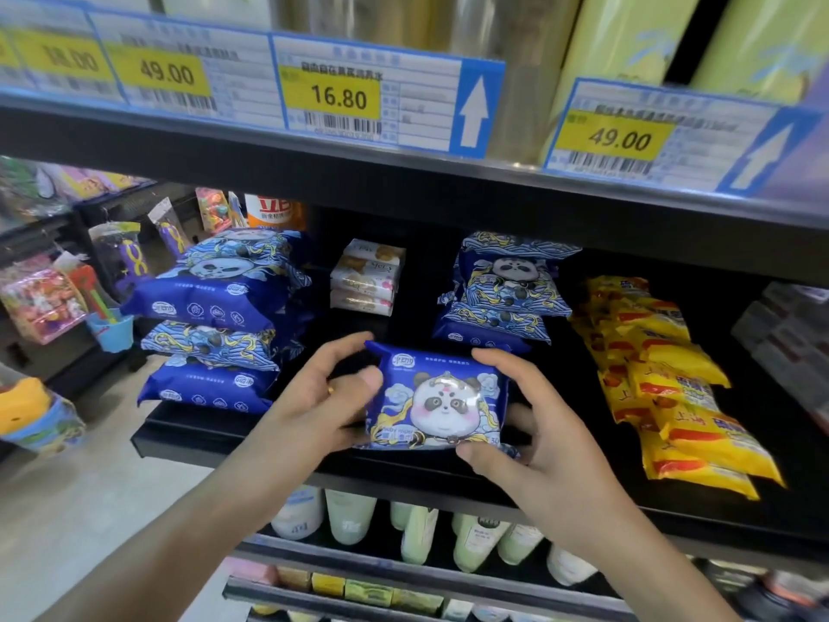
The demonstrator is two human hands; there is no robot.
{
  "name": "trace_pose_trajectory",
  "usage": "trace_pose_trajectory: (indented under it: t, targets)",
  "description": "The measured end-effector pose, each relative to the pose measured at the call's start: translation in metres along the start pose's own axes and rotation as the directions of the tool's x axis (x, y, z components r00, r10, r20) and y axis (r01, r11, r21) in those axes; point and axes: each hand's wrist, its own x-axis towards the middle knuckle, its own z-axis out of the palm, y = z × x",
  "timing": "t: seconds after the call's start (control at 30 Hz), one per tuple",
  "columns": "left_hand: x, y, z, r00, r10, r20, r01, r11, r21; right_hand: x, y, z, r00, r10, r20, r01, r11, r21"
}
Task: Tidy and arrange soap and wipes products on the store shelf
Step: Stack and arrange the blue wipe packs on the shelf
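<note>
Blue panda-print wipes pack (437,399) lies flat, each hand's grip, left (314,406) and right (534,430), clasping its sides.

**Black shelf and its load**

The black metal shelf (188,430) carried a left stack of blue panda wipes packs (215,325), white soap bars (365,278) behind, another blue stack (502,294), and yellow packets (673,383) rightward.

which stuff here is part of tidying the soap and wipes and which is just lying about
Part of the job:
- panda wipes pack, held by left hand and right hand
- left wipes stack
- right wipes stack
- white soap bars
- yellow soap packs

Just lying about:
- price tags
- toys in the next aisle
- bottles on the shelf below
</note>
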Motion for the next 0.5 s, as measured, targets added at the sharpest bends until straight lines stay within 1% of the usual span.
trace_pose_trajectory:
  t: [0.07, 0.1, 0.17, 0.2, 0.23, 0.27, 0.3, 0.33, 0.37, 0.43, 0.5]
  targets:
    - [0.002, -0.001, -0.007, 0.999, 0.047, -0.02, -0.048, 0.998, -0.049, 0.0, -0.002, -0.001, 0.999, 0.032, -0.007, -0.031, 0.997, 0.073]
    - [0.002, -0.003, -0.01, 0.995, 0.095, -0.021, -0.095, 0.995, -0.024, 0.0, -0.003, -0.001, 0.999, 0.043, -0.006, -0.042, 0.993, 0.107]
    - [0.002, -0.007, -0.014, 0.982, 0.19, -0.016, -0.187, 0.976, 0.111, 0.0, -0.006, -0.003, 0.998, 0.058, 0.011, -0.059, 0.982, 0.179]
    - [0.0, -0.008, -0.017, 0.969, 0.246, 0.006, -0.24, 0.942, 0.235, 0.0, -0.007, -0.003, 0.998, 0.063, 0.026, -0.067, 0.974, 0.216]
    - [-0.002, -0.008, -0.019, 0.949, 0.311, 0.055, -0.307, 0.866, 0.394, 0.0, -0.009, -0.003, 0.997, 0.069, 0.037, -0.076, 0.966, 0.249]
    - [-0.004, -0.008, -0.02, 0.922, 0.363, 0.132, -0.372, 0.742, 0.558, 0.0, -0.01, -0.002, 0.996, 0.074, 0.042, -0.083, 0.958, 0.273]
    - [-0.005, -0.009, -0.022, 0.901, 0.387, 0.195, -0.411, 0.624, 0.665, 0.0, -0.011, -0.002, 0.996, 0.079, 0.043, -0.088, 0.953, 0.291]
    - [-0.005, -0.007, -0.022, 0.894, 0.386, 0.227, -0.422, 0.556, 0.716, 0.0, -0.012, -0.002, 0.996, 0.085, 0.041, -0.093, 0.948, 0.306]
    - [-0.006, -0.006, -0.022, 0.891, 0.388, 0.236, -0.421, 0.514, 0.747, 0.0, -0.014, -0.001, 0.995, 0.092, 0.041, -0.101, 0.942, 0.319]
    - [-0.008, -0.001, -0.016, 0.882, 0.405, 0.24, -0.426, 0.469, 0.774, 0.0, -0.016, 0.0, 0.992, 0.114, 0.05, -0.124, 0.929, 0.349]
    - [-0.01, 0.002, -0.011, 0.868, 0.425, 0.257, -0.455, 0.473, 0.754, -0.001, -0.018, 0.001, 0.987, 0.143, 0.074, -0.161, 0.911, 0.381]
